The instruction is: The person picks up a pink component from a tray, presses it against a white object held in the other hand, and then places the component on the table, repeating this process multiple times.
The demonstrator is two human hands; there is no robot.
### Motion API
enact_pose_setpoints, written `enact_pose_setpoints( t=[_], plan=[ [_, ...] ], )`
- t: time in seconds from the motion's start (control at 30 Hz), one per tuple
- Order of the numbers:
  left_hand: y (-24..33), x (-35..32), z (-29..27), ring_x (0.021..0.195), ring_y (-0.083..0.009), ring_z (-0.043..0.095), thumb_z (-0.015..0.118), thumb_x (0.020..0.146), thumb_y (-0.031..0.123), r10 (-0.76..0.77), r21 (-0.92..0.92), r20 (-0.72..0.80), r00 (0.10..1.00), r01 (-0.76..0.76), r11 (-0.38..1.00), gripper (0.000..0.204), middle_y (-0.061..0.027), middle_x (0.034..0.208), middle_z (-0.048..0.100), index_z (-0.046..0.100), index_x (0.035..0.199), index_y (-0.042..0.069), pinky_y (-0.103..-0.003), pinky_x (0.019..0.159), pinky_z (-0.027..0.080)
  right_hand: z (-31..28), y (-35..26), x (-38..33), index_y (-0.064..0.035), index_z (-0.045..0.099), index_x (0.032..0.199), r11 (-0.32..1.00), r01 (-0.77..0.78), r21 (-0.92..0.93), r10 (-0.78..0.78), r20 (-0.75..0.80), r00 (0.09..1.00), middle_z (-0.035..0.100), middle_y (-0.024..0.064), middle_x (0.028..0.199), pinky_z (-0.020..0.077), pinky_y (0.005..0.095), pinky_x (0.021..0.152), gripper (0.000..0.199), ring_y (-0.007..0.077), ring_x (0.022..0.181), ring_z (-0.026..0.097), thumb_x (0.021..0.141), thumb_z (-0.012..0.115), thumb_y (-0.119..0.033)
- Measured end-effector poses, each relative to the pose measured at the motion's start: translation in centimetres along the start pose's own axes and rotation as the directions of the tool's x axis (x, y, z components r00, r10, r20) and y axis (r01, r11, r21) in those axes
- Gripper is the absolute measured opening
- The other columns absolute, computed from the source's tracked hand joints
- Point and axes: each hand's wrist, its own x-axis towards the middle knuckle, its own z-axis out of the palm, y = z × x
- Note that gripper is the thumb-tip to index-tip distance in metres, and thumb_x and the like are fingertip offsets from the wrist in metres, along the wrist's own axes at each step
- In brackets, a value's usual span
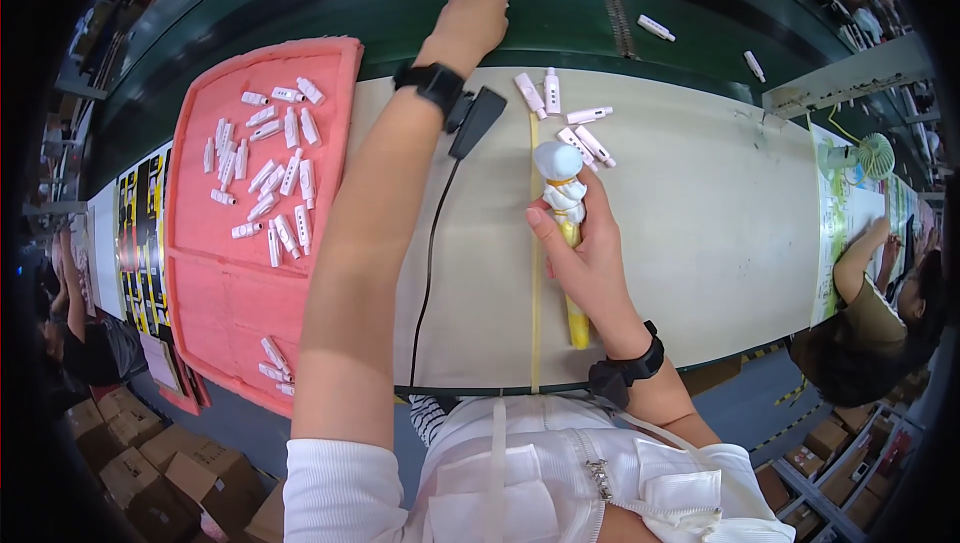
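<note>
1. Right grip [598,251] was closed around a yellow-handled figurine stick [566,201], thumb on its left side.
2. Figurine stick was over the middle of the desk [720,213], pale-blue head far, yellow end near; couldn't tell if it touched the surface.
3. Left grip [474,21] reached far over the green belt [560,8], back of hand up; fingertips hidden, couldn't tell if open, closed or holding something.
4. Loose white pieces [553,92] lay on the desk's far side, some just beside the figurine's head.
5. Pink tray [235,293] sat left, with many similar pieces in its far section and a few in its near one.
6. Two more lay on the belt, far right.
7. Black wedge-shaped device [482,121] was beside the left wrist, its cord [427,283] running near.
8. Green fan [876,155] stood right.
</note>
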Motion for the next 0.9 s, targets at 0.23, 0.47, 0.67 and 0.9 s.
enact_pose_setpoints(
  t=[0.23,0.47,0.67,0.9],
  plan=[
    [3.3,-14.4,-6.6,0.087,-0.0136,0.072,0.075,0.09,0.01,-0.254,-0.829,0.069,0.965,0.197,0.523,0.024,-0.0097,0.094,0.074,0.07,0.11,-0.003,-0.029,0.076,0.056,-0.6,-0.8,-0.5,-0.0031,0.039,0.15,0.997,-0.041,0.066,0.039,0.031,0.999,0.065,0.0046,0.103,0.0437,0.0208,0.052,0.054,0.0039,0.061,0.051,0.104,0.06,-0.02],
    [8.4,-24.8,-7.2,0.088,-0.0175,0.071,0.08,0.086,0.006,-0.382,-0.671,-0.02,0.924,0.271,0.69,0.02,-0.0058,0.096,0.075,0.076,0.105,0.003,-0.032,0.081,0.054,0.4,-2.2,-1.8,-0.0026,0.037,0.153,0.979,-0.201,0.04,0.187,0.22,0.957,0.064,0.0063,0.101,0.0435,0.0224,0.052,0.051,0.0056,0.056,0.051,0.109,0.048,-0.027],
    [7.4,-25.5,-6.2,0.081,-0.0226,0.064,0.084,0.077,0.012,-0.224,-0.441,-0.213,0.951,0.111,0.891,0.02,-0.0032,0.085,0.068,0.079,0.096,0.01,-0.036,0.077,0.046,1.1,-1.4,-1.8,-0.0002,0.035,0.154,0.972,-0.005,-0.236,0.067,0.254,0.965,0.066,0.0134,0.101,0.0478,0.0298,0.071,0.052,0.018,0.077,0.061,0.109,0.048,-0.022],
    [7.2,-25.8,-5.5,0.079,-0.0225,0.064,0.086,0.072,0.011,-0.219,-0.489,-0.19,0.957,0.101,0.866,0.022,-0.0038,0.084,0.069,0.08,0.092,0.008,-0.037,0.077,0.046,1.2,-1.4,-2.2,0.0016,0.033,0.155,0.95,0.038,-0.31,0.033,0.221,0.975,0.068,0.0192,0.105,0.0512,0.0346,0.084,0.053,0.0273,0.091,0.068,0.108,0.047,-0.019]
  ],
)
